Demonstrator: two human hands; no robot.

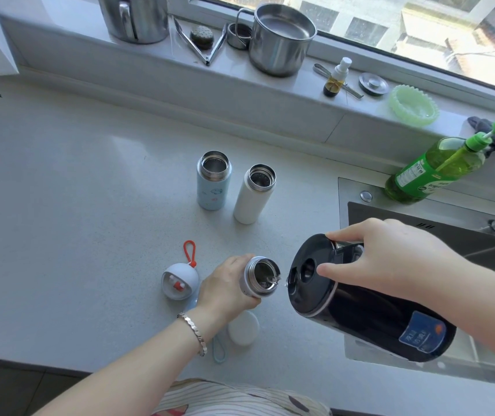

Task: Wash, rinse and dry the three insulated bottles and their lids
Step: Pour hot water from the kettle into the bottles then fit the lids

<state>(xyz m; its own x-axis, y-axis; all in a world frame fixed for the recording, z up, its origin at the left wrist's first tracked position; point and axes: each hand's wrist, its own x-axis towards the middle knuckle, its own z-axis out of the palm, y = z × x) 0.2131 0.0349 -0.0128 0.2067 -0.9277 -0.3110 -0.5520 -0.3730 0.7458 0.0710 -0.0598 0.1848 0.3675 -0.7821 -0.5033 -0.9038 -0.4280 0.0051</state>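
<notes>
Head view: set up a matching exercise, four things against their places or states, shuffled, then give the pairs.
1 black kettle
2 light blue bottle
3 green soap bottle
4 round lid with red loop

A lying beside the left hand gripping the third bottle
B standing at the sink rim
C tilted in the right hand
D upright, open, beside the white bottle

Pairs: 1-C, 2-D, 3-B, 4-A

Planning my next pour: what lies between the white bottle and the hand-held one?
Only bare countertop separates the white bottle from the held bottle, as the head view shows.
</notes>
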